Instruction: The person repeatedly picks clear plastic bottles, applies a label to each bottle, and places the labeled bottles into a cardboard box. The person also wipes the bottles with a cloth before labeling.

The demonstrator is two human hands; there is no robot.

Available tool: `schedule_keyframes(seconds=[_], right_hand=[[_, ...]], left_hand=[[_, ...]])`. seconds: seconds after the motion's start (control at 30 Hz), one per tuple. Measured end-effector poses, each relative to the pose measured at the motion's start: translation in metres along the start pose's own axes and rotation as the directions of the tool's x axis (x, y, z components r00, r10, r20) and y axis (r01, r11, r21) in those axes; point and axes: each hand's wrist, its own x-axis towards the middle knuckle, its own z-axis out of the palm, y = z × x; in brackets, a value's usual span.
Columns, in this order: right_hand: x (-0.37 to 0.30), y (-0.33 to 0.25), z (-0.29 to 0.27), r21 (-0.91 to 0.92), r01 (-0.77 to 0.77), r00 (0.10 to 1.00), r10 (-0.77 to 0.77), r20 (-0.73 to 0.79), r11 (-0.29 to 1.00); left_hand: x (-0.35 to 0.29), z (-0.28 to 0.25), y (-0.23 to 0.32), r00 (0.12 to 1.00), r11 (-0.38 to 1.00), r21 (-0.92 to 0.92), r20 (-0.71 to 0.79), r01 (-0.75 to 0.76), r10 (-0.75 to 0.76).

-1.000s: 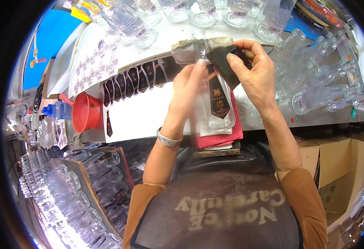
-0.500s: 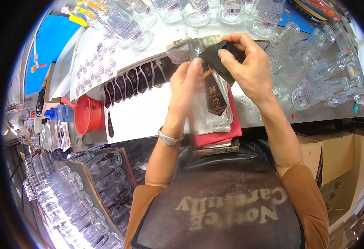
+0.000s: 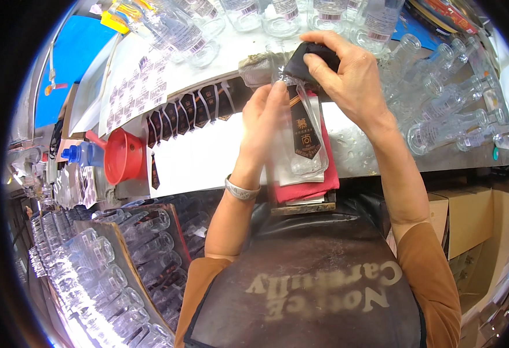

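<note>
A clear glass bottle (image 3: 316,166) lies on its side in front of me, neck away from me, on a red and white cloth pad (image 3: 331,181). A black, tie-shaped label with gold print (image 3: 305,130) sits on its upper face. My left hand (image 3: 259,116) is closed at the bottle's left side near the neck, thumb on the glass; its other fingers are partly hidden. Between the thumb and fingers of my right hand (image 3: 347,72) is a flat black pad (image 3: 301,62), held just above the bottle's shoulder. Whether the pad touches the glass I cannot tell.
Labels in a row (image 3: 191,113) lie left on a white sheet (image 3: 191,156), beside a red dipper (image 3: 126,156). Clear bottles stand along the back (image 3: 330,14); others lie at right (image 3: 434,130). Racked bottles (image 3: 101,272) fill the lower left. A folded cloth (image 3: 254,71) lies behind the bottle.
The right hand with the black pad has shifted slightly up and away from me, and the pad has tilted. My left hand stays at the bottle. The view has moved slightly.
</note>
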Motion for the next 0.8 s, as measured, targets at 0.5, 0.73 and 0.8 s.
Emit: schedule_keyframes(seconds=[0.5, 0.73, 0.8], right_hand=[[-0.082, -0.047, -0.043, 0.235, 0.241, 0.677, -0.337, 0.655, 0.942], [-0.021, 0.001, -0.020, 0.134, 0.175, 0.954, -0.202, 0.220, 0.975], [-0.048, 0.003, -0.024, 0.189, 0.304, 0.884, -0.350, 0.309, 0.934]], left_hand=[[-0.002, 0.000, 0.007, 0.993, 0.992, -0.046, -0.012, 0.118, -0.119], [0.006, -0.010, -0.005, 0.988, 0.972, -0.227, 0.153, 0.062, -0.027], [0.003, -0.008, -0.004, 0.994, 0.974, -0.217, 0.099, 0.062, -0.042]])
